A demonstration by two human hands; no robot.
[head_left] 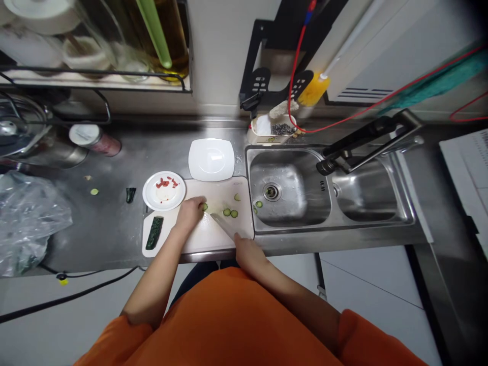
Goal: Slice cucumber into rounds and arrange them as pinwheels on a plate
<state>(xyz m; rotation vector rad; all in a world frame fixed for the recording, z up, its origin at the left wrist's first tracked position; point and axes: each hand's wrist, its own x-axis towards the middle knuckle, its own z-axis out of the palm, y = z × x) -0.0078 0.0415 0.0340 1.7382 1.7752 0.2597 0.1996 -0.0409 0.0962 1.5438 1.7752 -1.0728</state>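
On a white cutting board (198,241), my left hand (189,213) is closed with its fingertips at a small piece of cucumber (205,207), most of which the fingers hide. My right hand (249,254) grips a knife (223,224) by its handle; the blade points left, its tip close to that cucumber. Cut cucumber slices (231,213) lie to the right of the blade, with another slice (237,196) farther back. A longer dark green cucumber piece (154,233) rests at the board's left end. Red bits lie on a round white plate (148,194) overlapping the board's corner.
Behind the board stands an empty white square dish (211,158). A double sink (290,203) is at the right, with cucumber slices (259,204) inside its left edge. Leftward are a cucumber end (130,194), a jar (95,140) and a plastic bag (30,223).
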